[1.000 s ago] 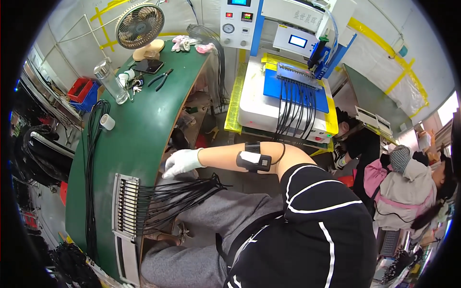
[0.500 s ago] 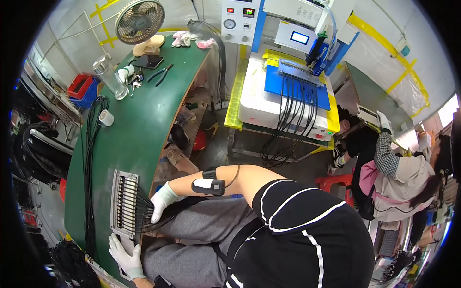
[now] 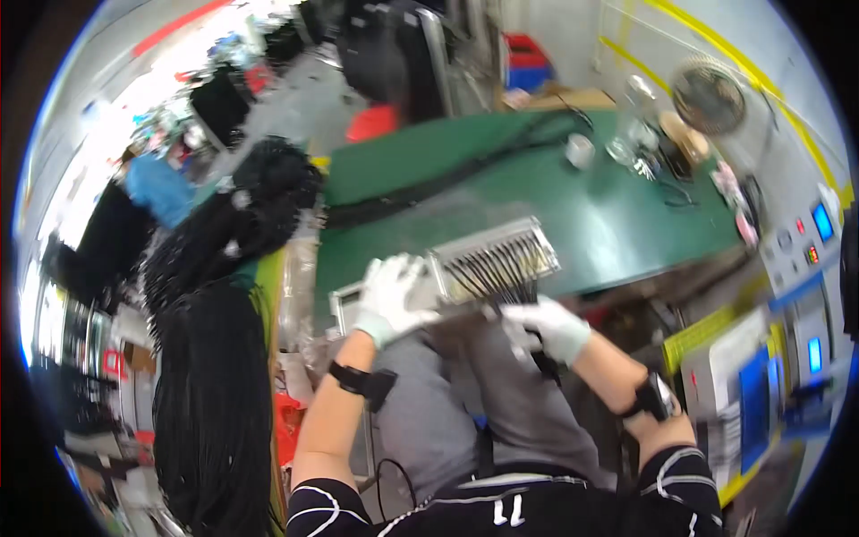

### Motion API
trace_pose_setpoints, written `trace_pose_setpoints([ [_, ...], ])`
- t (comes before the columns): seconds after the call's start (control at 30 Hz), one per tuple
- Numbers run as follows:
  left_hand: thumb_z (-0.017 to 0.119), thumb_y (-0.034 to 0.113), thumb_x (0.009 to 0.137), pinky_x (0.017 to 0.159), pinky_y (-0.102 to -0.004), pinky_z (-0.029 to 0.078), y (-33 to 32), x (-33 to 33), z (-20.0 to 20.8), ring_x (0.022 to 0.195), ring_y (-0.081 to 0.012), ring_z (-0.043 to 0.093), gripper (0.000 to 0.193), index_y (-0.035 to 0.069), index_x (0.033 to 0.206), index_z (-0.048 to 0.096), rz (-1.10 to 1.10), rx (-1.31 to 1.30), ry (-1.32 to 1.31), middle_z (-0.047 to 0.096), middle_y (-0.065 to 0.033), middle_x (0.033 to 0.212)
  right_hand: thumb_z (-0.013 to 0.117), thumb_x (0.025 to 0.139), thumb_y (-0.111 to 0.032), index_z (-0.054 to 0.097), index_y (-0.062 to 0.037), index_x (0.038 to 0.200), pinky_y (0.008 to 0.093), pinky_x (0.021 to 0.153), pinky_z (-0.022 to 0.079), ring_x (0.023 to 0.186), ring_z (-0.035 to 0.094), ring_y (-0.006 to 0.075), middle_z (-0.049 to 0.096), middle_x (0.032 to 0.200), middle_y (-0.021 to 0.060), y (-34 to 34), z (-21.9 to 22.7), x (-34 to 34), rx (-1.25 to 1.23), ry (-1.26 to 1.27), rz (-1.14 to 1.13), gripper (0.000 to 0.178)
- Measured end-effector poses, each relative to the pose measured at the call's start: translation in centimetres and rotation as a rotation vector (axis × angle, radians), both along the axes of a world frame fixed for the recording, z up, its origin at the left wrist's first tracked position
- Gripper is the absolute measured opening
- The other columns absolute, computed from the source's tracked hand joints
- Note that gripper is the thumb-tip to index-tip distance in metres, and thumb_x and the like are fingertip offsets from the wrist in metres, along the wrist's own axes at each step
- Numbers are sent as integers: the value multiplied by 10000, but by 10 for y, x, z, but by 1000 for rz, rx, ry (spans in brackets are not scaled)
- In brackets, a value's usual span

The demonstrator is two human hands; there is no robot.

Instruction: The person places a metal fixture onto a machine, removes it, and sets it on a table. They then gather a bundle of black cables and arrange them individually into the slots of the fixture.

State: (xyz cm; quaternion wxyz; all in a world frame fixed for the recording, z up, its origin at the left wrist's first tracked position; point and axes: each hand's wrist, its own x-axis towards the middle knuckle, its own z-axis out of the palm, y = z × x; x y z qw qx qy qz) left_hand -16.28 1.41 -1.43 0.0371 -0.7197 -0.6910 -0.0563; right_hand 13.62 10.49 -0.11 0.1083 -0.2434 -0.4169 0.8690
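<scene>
A metal frame fixture lies on the near edge of the green table, with a row of black cables laid side by side across it. My left hand, in a white glove, rests with fingers spread over the fixture's left part, beside a second pale metal piece. At the right, my gloved right hand is closed around the cables where they gather and hang off the table edge toward my lap. Motion blur hides the exact fingertip contact.
A long black cable bundle crosses the green table. Toward the far right stand a white cup, a clear bottle and a fan. Thick black cable hanks hang at the left. A machine with a blue plate stands right.
The view has swung left, bringing the table in front and the cable hanks into sight. My left hand still lies on the fixture's end; my right hand stays by the cables.
</scene>
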Motion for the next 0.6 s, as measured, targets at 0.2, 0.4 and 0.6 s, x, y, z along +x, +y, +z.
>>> trace_pose_setpoints([
  [0.2,685,683,757,1220,-530,199,-4,11,-15,1403,-416,390,1015,87,1529,403,-18,53,-92,442,-240,1499,634,992,-270,608,-38,1164,287,510,379,490,341,75,389,644,-56,-19,-42,30,-123,-82,35,290],
  [0.4,688,689,751,1225,-531,189,0,4,-6,1435,-402,358,1050,70,1538,375,-25,2,-71,415,-253,1518,619,1001,-240,601,-17,1181,284,560,439,508,380,74,448,675,-19,-30,-27,86,-109,7,235,287],
  [0.6,771,630,738,1237,-521,146,-9,55,12,1507,-367,249,1095,23,1542,341,-251,-33,-231,341,-245,1575,654,985,-228,634,-6,1097,306,569,486,486,418,80,523,698,15,-31,31,86,47,9,172,249],
])
